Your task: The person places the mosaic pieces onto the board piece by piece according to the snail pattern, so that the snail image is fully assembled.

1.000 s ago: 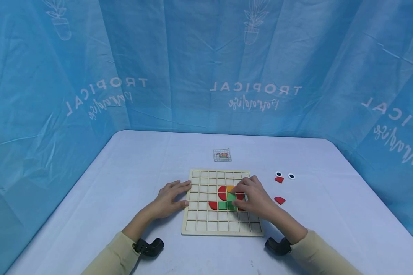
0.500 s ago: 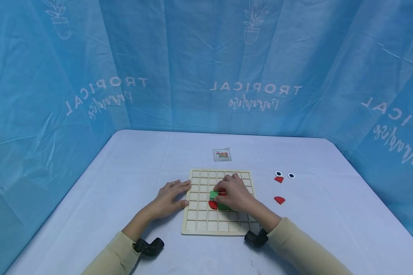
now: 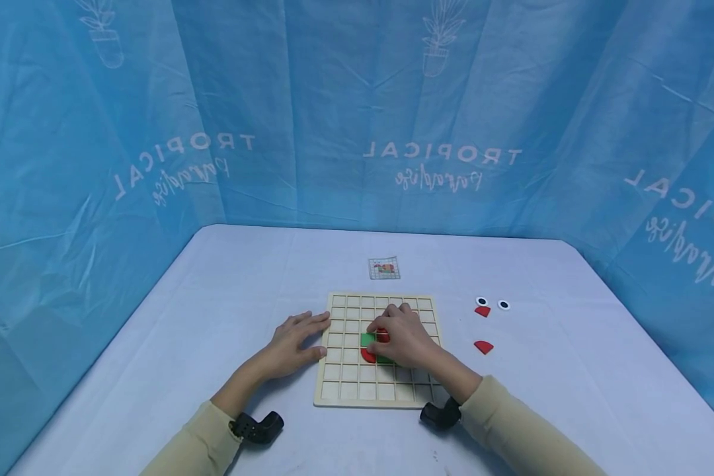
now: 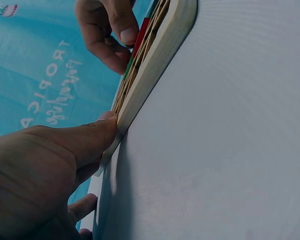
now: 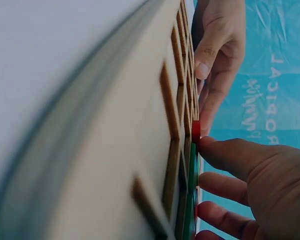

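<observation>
My right hand [image 3: 406,338] reaches over a wooden grid board [image 3: 327,403] and pinches a green square tile [image 3: 365,340] between thumb and index finger. That tile sits in a cell just above a red rounded tile [image 3: 367,356]. In the right wrist view the thumb is right at a red tile [image 5: 196,131], with a green tile [image 5: 192,165] beside it. My left hand [image 3: 294,347] rests at the board's left edge, fingers extended, the thumb [image 4: 97,135] against the rim in the left wrist view. Most of the other placed tiles are hidden under my right hand.
A small picture card [image 3: 384,268] with a grid lies beyond the board. To the right are two round eye tiles, one [image 3: 504,305] apart from the other, and two red quarter-round tiles, the nearer one [image 3: 483,346] alone. A blue curtain [image 3: 333,99] hangs behind the white table [image 3: 244,264].
The right hand moved left across the board, bringing the green square tile, which has gone from slightly raised to lying in its cell. The left hand stayed put.
</observation>
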Motion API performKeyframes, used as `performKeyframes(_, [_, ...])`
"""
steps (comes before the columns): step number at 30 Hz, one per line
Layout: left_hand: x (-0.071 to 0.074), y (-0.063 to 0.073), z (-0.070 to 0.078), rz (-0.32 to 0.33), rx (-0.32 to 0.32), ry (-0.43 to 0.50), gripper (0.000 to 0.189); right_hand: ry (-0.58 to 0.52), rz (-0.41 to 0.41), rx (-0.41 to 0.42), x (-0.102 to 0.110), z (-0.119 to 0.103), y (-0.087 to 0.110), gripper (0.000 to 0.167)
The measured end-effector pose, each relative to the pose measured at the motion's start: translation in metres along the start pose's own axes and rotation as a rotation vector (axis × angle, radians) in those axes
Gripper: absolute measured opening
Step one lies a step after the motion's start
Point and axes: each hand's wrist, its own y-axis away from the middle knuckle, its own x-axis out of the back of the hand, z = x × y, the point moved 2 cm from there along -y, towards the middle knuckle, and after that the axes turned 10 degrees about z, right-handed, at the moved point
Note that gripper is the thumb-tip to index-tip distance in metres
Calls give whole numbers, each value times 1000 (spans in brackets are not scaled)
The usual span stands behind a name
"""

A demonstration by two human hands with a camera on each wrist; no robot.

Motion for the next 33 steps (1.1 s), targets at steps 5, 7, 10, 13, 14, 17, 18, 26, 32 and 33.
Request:
performKeyframes(5, [-2,-1,-1,-4,-4,-3,58,-8,19,3,0,-1,2,30])
performKeyframes(7, [-2,0,-1,-5,-7,0,58,-8,25,4,1,-1,3,30])
performKeyframes(10, [-2,0,-1,-7,-8,5,58,-33,43,-1,6,1,5,31])
performKeyframes(13, [-2,0,-1,-2,-13,1,58,-68,73,-31,16,5,8,29])
performKeyframes(14, [-2,0,-1,-1,-14,0,58,-75,86,-47,20,8,10,29])
performKeyframes(17, [-1,0,-1,4,-15,-3,59,-78,113,-107,32,19,14,29])
performKeyframes(18, [-2,0,-2,5,-16,-4,58,-74,118,-129,36,24,16,30])
performKeyframes(26, [-2,0,-2,10,-11,-3,58,-18,155,-215,59,69,38,30])
performKeyframes(32, [-2,0,1,0,7,-4,58,27,185,-262,70,100,59,29])
performKeyframes(33, [-2,0,1,1,6,-4,58,33,185,-271,72,104,62,30])
